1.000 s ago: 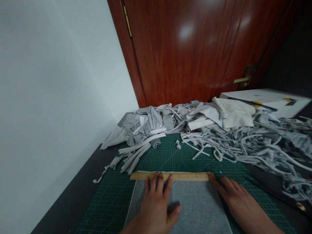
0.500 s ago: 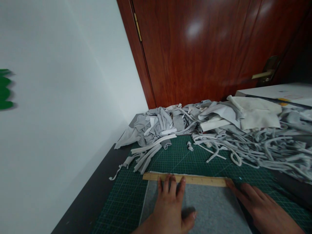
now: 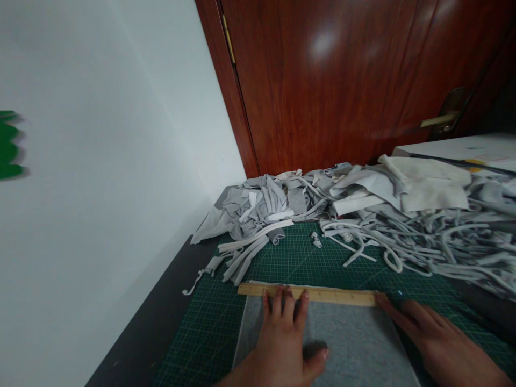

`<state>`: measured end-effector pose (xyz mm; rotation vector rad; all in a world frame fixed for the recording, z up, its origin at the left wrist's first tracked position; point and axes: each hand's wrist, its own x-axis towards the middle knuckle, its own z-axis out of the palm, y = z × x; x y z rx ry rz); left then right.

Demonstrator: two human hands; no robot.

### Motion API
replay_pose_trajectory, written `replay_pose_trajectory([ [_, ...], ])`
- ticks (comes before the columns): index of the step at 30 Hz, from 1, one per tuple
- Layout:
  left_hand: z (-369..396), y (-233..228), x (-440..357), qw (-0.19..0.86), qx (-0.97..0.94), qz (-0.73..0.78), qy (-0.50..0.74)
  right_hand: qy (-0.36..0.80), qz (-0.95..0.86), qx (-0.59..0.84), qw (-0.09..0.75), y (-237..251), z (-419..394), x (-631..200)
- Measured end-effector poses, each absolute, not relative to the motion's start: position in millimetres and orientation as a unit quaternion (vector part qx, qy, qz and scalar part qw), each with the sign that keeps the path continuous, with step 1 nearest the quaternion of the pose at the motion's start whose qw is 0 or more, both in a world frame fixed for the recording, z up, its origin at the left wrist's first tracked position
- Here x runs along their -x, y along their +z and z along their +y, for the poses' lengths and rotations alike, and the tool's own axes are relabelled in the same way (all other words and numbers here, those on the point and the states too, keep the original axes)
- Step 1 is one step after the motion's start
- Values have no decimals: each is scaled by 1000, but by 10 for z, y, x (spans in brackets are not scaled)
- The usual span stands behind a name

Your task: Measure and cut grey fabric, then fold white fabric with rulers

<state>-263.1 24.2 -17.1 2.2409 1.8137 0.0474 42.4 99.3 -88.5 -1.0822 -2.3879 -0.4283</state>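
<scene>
A wooden ruler (image 3: pixel 334 295) lies across the far edge of a grey fabric sheet (image 3: pixel 355 344) on the green cutting mat (image 3: pixel 290 258). My left hand (image 3: pixel 282 344) rests flat on the sheet, fingertips pressing on the ruler near its left half. My right hand (image 3: pixel 435 338) lies flat on the mat at the sheet's right side, with a fingertip at the ruler's right end. Neither hand grips anything.
A large heap of grey and white fabric strips and scraps (image 3: pixel 363 209) covers the back and right of the mat. A white box (image 3: pixel 463 148) stands at the far right. A wooden door (image 3: pixel 342 80) is behind, a white wall (image 3: pixel 100 161) at the left.
The view has shifted left since a second ago, so everything sits further right in the picture. Both hands and the ruler hold the same places on the sheet.
</scene>
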Motion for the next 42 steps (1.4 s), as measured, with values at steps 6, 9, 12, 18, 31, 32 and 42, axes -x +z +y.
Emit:
replay_pose_trajectory([
  [6, 249, -190, 2633, 124, -773, 622, 20, 48, -878, 362, 309, -194, 1093, -1],
  [9, 248, -197, 2634, 116, -777, 618, 22, 238, -869, 350, 256, 116, 1305, 567],
  [12, 242, -208, 2645, 104, -784, 611, 25, 365, -846, 336, 194, 139, 1544, 1180],
  [18, 239, -267, 2692, 94, -797, 596, 32, 417, -835, 334, 136, -149, 1712, 1880],
  [31, 245, -393, 2713, 114, -798, 590, 45, 316, -902, 278, 90, -19, 1686, 2049],
  [32, 247, -391, 2713, 114, -797, 592, 44, 311, -905, 278, 88, -12, 1680, 2075],
  [42, 240, -284, 2684, 130, -784, 605, 32, 266, -922, 274, 60, 79, 1626, 2481],
])
